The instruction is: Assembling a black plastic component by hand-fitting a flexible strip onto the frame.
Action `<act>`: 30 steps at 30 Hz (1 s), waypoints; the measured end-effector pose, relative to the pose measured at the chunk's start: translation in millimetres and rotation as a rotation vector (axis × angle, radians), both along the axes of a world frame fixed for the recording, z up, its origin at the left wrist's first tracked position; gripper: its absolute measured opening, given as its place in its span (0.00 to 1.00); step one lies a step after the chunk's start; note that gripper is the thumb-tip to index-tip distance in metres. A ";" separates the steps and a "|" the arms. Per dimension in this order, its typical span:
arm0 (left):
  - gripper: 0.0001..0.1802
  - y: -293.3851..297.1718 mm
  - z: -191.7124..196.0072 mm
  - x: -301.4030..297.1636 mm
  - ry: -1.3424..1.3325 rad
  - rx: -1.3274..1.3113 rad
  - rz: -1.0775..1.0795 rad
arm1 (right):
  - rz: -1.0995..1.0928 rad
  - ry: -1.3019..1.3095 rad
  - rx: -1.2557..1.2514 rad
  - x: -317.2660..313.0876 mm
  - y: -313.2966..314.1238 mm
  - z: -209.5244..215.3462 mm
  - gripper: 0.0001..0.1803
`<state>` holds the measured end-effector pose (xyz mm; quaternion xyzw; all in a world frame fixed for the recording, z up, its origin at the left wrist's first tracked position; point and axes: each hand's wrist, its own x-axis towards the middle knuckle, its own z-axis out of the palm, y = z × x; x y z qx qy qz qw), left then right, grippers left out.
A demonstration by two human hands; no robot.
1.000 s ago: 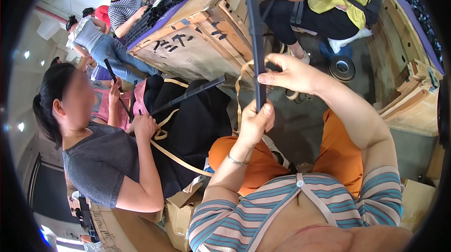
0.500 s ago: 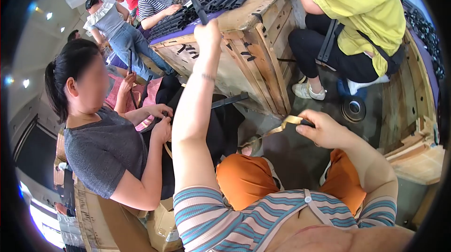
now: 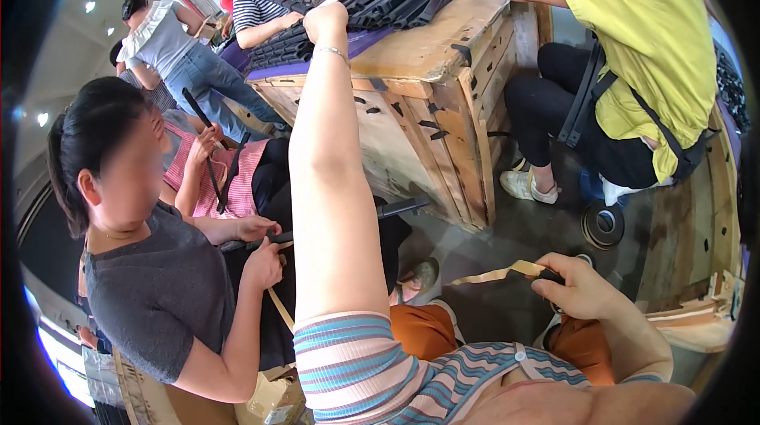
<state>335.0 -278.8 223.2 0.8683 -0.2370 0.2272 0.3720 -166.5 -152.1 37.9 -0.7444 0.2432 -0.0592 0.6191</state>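
My left hand (image 3: 326,22) reaches far forward to the near edge of a heap of black strips (image 3: 388,5) on the covered worktable. Its fingers are turned away from view, so whether they hold a strip is hidden. Low on the right, my right hand (image 3: 584,289) is closed around a small black piece (image 3: 550,274). From that piece a narrow tan ribbon (image 3: 495,274) trails to the left in the air.
A wooden crate table (image 3: 412,60) with a purple cover stands ahead. Close on my left sits a person in grey (image 3: 158,282), working on a black strip. A person in yellow (image 3: 633,53) reaches over the table. A tape roll (image 3: 603,225) lies on the floor.
My left arm has stretched further forward, and the black bar that stood upright in that hand no longer shows there. My right hand has moved lower and slightly right, ribbon still in it.
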 end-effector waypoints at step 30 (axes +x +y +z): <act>0.16 -46.1 -28.2 -78.0 -0.658 0.472 -0.320 | 0.007 0.053 -0.097 -1.7 -6.0 0.0 0.14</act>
